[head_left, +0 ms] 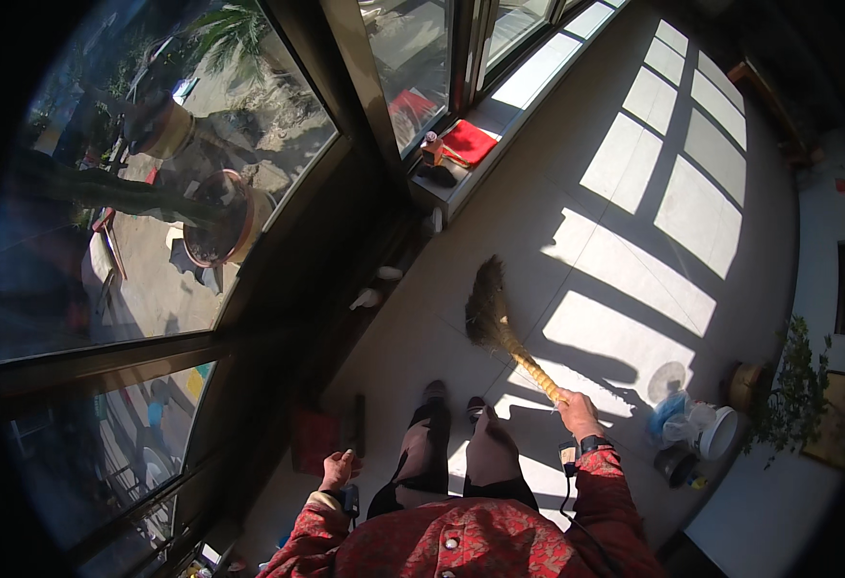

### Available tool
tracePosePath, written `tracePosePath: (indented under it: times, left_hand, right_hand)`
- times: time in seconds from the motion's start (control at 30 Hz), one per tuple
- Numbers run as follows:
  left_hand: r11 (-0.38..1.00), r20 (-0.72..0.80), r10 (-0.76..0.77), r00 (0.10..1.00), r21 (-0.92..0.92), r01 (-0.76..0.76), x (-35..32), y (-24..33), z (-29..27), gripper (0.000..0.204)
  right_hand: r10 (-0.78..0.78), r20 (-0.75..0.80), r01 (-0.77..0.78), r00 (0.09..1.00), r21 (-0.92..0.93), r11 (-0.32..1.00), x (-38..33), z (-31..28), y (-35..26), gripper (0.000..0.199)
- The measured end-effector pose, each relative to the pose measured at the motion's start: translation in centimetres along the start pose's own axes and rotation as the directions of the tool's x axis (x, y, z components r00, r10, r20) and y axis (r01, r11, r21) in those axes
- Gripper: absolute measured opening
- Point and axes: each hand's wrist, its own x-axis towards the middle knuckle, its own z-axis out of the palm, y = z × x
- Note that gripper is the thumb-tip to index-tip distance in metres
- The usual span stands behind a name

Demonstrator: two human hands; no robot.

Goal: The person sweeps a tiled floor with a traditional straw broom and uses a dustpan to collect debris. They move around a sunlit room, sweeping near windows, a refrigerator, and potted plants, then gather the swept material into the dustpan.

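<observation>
A short straw broom [512,339] is held out in front of me, its dark bristle head on or just above the pale floor; I cannot tell which. My right hand [579,414] is wrapped around the end of its yellowish bound handle. At my left side, my left hand [340,469] hangs away from the broom with its fingers curled in and nothing visible in it. Dark bands circle both wrists, and a cable runs along my right sleeve.
Tall glass panes in dark frames [312,222] line my left. A red cloth [469,143] lies on the sill, and white shoes [366,299] sit below. At right stand a white bucket [718,433], plastic bags and a leafy plant [791,385]. Sunlit patches cross the tiled floor [422,337].
</observation>
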Motion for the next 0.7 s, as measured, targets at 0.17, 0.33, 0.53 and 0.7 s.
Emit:
tracePosePath:
  times: [0.17,0.33,0.53,0.7]
  left_hand:
    - [0.992,-0.036,0.044,0.998,0.117,-0.039,-0.4,4.1,2.1,0.027]
    - [0.983,-0.074,0.182,0.98,0.023,-0.181,-1.6,11.5,7.7,0.027]
    - [0.965,0.006,0.245,0.97,0.092,-0.244,-2.1,18.4,13.8,0.02]
    - [0.95,-0.009,0.248,0.969,0.199,-0.241,-2.0,23.5,16.5,0.023]
  right_hand:
    - [-0.081,-0.101,0.096,0.992,0.151,0.984,-0.2,-1.6,-1.2,0.033]
    - [-0.286,-0.18,0.308,0.941,0.112,0.945,10.4,-4.8,-9.0,0.028]
    - [-0.11,-0.065,0.113,0.992,0.047,0.993,20.6,-6.3,-9.8,0.024]
    - [0.16,-0.007,-0.159,0.987,0.033,0.987,14.0,-6.3,6.2,0.028]
